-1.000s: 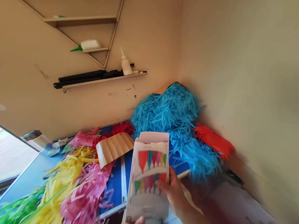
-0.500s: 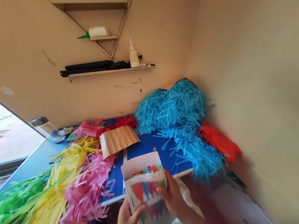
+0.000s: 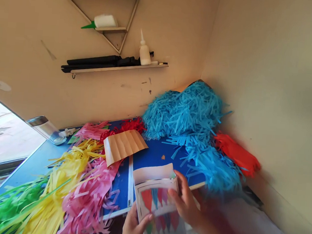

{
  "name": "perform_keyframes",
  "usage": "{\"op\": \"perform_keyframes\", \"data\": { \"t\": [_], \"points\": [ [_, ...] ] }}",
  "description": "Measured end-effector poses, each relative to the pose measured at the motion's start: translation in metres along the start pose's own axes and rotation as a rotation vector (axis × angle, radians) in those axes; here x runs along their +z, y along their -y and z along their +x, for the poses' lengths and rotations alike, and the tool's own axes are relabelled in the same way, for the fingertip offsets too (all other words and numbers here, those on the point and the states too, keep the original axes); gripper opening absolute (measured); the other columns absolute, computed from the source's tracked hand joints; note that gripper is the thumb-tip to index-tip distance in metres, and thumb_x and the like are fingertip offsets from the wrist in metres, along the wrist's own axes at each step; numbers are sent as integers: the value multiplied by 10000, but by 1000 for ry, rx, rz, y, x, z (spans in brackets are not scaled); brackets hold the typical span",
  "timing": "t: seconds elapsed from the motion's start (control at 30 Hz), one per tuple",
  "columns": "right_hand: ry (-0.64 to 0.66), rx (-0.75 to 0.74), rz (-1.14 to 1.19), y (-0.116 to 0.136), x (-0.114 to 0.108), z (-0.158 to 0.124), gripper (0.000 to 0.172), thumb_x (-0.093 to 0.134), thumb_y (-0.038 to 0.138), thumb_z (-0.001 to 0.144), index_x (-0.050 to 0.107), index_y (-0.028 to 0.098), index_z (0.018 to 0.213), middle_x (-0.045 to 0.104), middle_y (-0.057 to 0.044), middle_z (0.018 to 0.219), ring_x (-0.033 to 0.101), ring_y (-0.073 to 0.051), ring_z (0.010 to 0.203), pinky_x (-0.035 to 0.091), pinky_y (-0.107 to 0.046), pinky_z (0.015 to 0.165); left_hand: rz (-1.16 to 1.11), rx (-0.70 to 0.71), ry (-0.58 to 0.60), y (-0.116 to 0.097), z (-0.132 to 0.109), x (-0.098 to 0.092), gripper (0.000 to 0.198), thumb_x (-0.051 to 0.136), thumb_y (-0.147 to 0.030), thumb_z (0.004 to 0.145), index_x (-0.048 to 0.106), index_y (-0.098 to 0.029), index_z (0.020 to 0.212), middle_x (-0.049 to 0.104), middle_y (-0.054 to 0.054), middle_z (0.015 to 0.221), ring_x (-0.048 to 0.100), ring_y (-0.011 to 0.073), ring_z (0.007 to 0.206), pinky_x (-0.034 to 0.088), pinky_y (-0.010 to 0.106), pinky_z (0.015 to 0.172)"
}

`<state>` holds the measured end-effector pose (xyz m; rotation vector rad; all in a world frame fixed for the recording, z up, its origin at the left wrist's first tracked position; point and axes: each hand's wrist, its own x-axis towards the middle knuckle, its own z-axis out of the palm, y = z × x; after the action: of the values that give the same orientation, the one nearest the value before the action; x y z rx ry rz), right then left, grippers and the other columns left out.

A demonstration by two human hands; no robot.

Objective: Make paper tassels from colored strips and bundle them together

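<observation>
Through the head camera I have both hands on one white cardboard box (image 3: 161, 211), printed with rows of coloured tassels, at the near edge of the blue table (image 3: 153, 154). I see the left hand (image 3: 132, 227) holding its left side, thumb pressed flat on the printed face; the right hand (image 3: 188, 204) grips the upper right side, thumb also on the front. The fingers behind the box are hidden from me. Its top flap stands up and points toward the table; whether the box touches the near edge, I can't tell.

Just beyond the flap, a creased brown paper (image 3: 125, 147) lies about midway along the table, touching pink fringe (image 3: 92, 198), which spills over the near edge. Yellow fringe (image 3: 65, 174) and then green fringe (image 3: 8, 202) lie left of it, toward the left edge. I make out a silver-lidded bottle (image 3: 45, 128) near the far left corner. A large heap of blue fringe (image 3: 185, 110) fills the far right corner and runs down toward the near right one, with a red bundle (image 3: 236, 154) beside it along the wall.
</observation>
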<state>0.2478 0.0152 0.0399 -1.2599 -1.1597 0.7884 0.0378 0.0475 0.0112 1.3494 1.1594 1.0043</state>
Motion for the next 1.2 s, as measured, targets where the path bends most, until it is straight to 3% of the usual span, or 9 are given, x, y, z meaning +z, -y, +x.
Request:
{"op": "perform_keyframes", "data": {
  "t": [0.1,0.17,0.33,0.47,0.67,0.83,0.93,1.1,1.2],
  "points": [
    [54,26,37,-3,-2,0,568,547,443,942,339,216,1420,560,-136,1336,553,-267,1231,450,-405,1040,-166,96,-88,-1,2,-1,731,740,-494,748,467,-242,1377,702,121,1205,678,295,1083,561,388,901],
    [92,29,50,-6,-1,1,570,552,439,938,332,216,1415,556,-140,1330,562,-264,1210,467,-397,1010,-227,195,-139,-3,10,-5,696,646,-483,846,353,-284,1445,687,107,1230,681,257,1081,556,372,900],
    [131,37,58,-12,-3,5,571,564,429,926,346,241,1419,548,-118,1326,554,-259,1199,458,-394,1002,-17,428,-271,-7,37,-19,419,695,-485,801,642,-210,1113,733,102,1060,710,252,946,579,344,808],
    [155,48,20,-14,-8,6,535,572,406,910,389,269,1394,590,-75,1217,585,-232,1098,468,-363,956,189,522,-248,-14,46,-23,284,708,-443,786,719,-201,934,754,84,898,717,235,830,586,317,735],
    [144,37,-30,-6,-11,16,405,623,296,790,514,245,1177,602,-8,937,574,-171,801,488,-277,740,271,471,-196,-25,56,-21,286,630,-439,842,731,-203,717,751,76,784,715,235,806,579,321,738],
    [193,-106,-137,11,-22,41,175,619,296,787,647,209,935,614,-63,1088,607,-198,926,497,-270,742,272,441,-132,-31,64,-17,264,595,-401,878,781,-219,917,777,91,964,715,254,965,575,371,850],
    [183,-170,-221,15,-28,48,225,670,299,782,707,202,981,645,-97,1113,625,-238,1026,524,-295,786,238,435,-118,-31,66,-15,259,607,-385,873,772,-223,991,760,98,1065,700,253,1017,565,398,894],
    [219,-260,-211,14,-31,49,269,676,286,814,711,213,1071,666,-121,1193,647,-247,1040,559,-326,780,100,396,-216,-23,64,-8,189,709,-374,798,758,-206,871,753,85,958,698,244,954,566,389,876],
    [238,-317,-233,14,-31,50,247,674,266,834,703,226,1076,690,-105,1153,635,-250,1074,538,-362,865,0,391,-255,-20,63,-4,268,698,-366,819,691,-213,1038,744,61,924,711,210,887,580,346,813]
  ]
}}
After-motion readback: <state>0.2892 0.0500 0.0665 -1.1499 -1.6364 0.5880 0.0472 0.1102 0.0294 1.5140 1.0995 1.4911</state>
